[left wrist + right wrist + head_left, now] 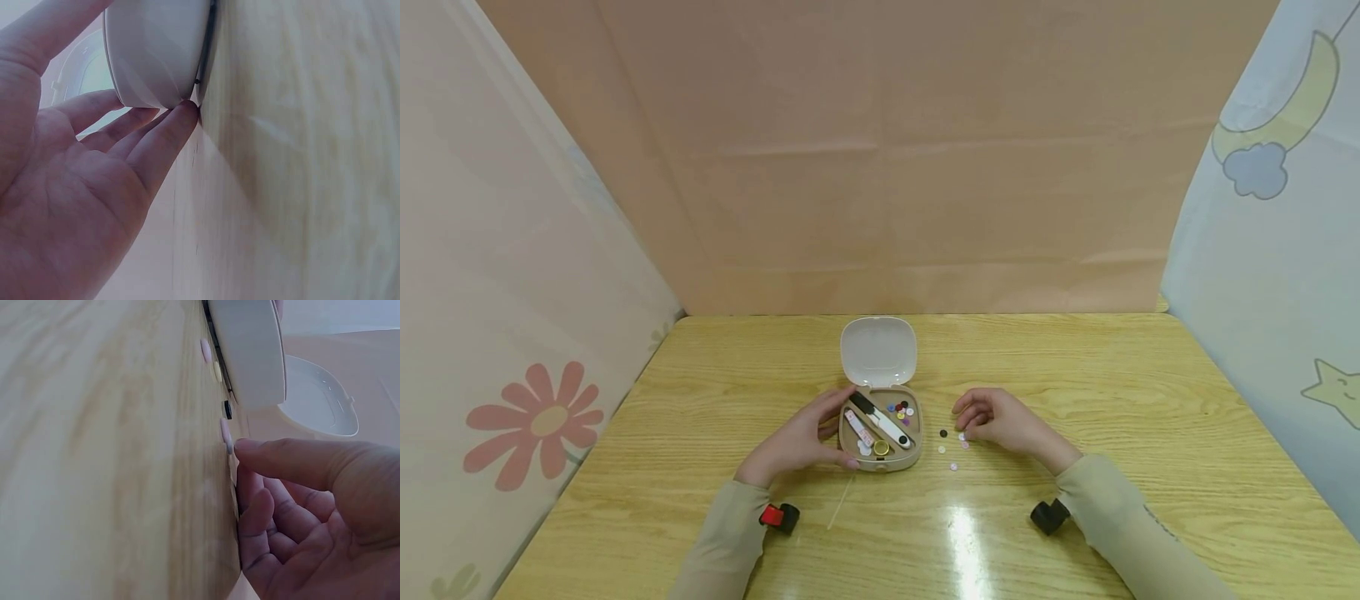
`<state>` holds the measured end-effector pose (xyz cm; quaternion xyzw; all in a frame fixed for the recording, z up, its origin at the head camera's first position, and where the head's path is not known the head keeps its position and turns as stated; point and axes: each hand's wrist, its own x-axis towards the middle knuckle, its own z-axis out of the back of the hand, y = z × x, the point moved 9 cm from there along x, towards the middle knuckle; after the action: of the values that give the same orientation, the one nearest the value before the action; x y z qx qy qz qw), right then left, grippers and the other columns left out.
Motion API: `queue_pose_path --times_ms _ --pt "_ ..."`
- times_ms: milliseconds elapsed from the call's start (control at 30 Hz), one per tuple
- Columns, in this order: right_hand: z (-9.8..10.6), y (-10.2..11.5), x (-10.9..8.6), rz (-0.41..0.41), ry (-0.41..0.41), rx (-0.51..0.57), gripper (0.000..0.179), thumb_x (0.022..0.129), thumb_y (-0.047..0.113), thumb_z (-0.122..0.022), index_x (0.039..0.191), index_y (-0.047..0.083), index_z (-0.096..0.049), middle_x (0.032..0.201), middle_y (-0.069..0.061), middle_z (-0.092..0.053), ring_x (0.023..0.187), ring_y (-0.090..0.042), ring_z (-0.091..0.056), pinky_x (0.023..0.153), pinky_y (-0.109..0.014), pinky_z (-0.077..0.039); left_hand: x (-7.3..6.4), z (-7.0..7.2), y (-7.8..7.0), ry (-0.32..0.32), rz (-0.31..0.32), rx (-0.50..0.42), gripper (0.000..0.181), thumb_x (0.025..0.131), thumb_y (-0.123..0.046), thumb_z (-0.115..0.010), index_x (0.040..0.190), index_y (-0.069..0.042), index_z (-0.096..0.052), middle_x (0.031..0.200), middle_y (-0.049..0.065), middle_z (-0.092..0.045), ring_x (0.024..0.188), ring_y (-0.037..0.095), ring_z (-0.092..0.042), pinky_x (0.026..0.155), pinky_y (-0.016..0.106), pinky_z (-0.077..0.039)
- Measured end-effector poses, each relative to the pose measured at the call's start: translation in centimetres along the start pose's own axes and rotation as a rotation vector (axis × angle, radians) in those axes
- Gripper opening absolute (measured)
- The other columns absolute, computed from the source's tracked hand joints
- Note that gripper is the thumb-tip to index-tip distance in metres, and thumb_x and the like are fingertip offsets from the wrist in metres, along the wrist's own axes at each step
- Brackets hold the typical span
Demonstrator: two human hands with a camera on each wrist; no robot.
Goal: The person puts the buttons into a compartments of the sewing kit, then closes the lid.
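A beige sewing box [886, 465] stands on the table, its lid [878, 352] raised at the back. My left hand [801, 437] holds its left side, thumb at the front corner and fingers along the wall [153, 59]. Inside lie a long white-and-black tool [883, 421], a white strip with pink print [858, 427], a small gold ring-shaped piece [881, 448] and several coloured buttons. Right of the box, my right hand [1003, 423] is low over the table with fingers loosely curled. Its thumb tip touches a pale button [230, 448] lying flat.
Several loose buttons lie between box and right hand, among them a black button [943, 433], a yellowish button [942, 450] and a pink button [953, 467]. A thin pale strand [841, 502] lies before the box. An orange-beige backdrop [880, 208] closes off the table's far edge.
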<state>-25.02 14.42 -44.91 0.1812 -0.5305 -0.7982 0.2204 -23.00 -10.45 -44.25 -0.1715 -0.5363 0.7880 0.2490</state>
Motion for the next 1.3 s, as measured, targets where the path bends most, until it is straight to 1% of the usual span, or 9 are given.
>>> queue_pose_path --times_ms 200,333,600,933,1133,1300 --pt "-0.01 -0.05 -0.06 -0.019 -0.011 -0.003 0.027 0.080 -0.014 -0.067 0.106 -0.010 -0.057 0.092 -0.018 -0.065 0.082 -0.025 -0.061 0.068 -0.022 -0.054 -0.04 -0.03 -0.16 0.000 -0.008 0.004 0.103 0.069 -0.011 -0.086 0.152 -0.019 -0.026 0.148 0.010 -0.030 0.136 0.029 -0.031 0.107 0.041 -0.035" --pt "0.00 0.06 -0.15 -0.019 -0.017 -0.017 0.026 0.081 -0.013 -0.067 0.106 -0.010 -0.057 0.091 -0.017 -0.064 0.082 -0.026 -0.061 0.068 -0.023 -0.054 -0.02 -0.04 -0.10 -0.001 0.002 0.011 0.103 0.068 -0.012 -0.087 0.152 -0.020 -0.026 0.147 0.008 -0.031 0.136 0.027 -0.032 0.107 0.040 -0.036" --pt "0.00 0.28 -0.16 -0.019 -0.019 -0.032 0.026 0.081 -0.012 -0.067 0.105 -0.010 -0.058 0.090 -0.017 -0.065 0.082 -0.025 -0.060 0.068 -0.023 -0.054 0.09 -0.06 0.14 0.002 0.001 0.005 0.103 0.069 -0.009 -0.086 0.152 -0.017 -0.026 0.146 0.009 -0.031 0.137 0.028 -0.031 0.108 0.040 -0.035" --pt "0.18 0.28 -0.19 -0.025 -0.024 -0.025 0.027 0.079 -0.012 -0.070 0.104 -0.008 -0.059 0.089 -0.016 -0.065 0.080 -0.025 -0.061 0.067 -0.024 -0.054 0.09 -0.06 -0.16 0.001 0.008 0.011 0.103 0.069 -0.010 -0.086 0.152 -0.015 -0.025 0.148 0.009 -0.030 0.137 0.027 -0.030 0.108 0.039 -0.034" --pt "0.05 0.38 -0.11 -0.011 -0.024 -0.046 0.024 0.078 -0.013 -0.070 0.100 -0.008 -0.060 0.088 -0.018 -0.065 0.079 -0.028 -0.061 0.065 -0.024 -0.054 0.07 -0.06 -0.10 0.000 0.009 0.013 0.103 0.069 -0.010 -0.086 0.152 -0.014 -0.025 0.147 0.009 -0.030 0.137 0.027 -0.030 0.108 0.039 -0.034" --pt "0.12 0.11 0.06 0.004 -0.026 -0.080 0.029 0.078 -0.015 -0.069 0.104 -0.008 -0.059 0.086 -0.017 -0.065 0.077 -0.027 -0.061 0.064 -0.025 -0.054 0.10 -0.07 -0.11 0.002 0.007 0.011 0.103 0.069 -0.010 -0.086 0.152 -0.014 -0.026 0.146 0.008 -0.032 0.137 0.027 -0.031 0.108 0.039 -0.034"
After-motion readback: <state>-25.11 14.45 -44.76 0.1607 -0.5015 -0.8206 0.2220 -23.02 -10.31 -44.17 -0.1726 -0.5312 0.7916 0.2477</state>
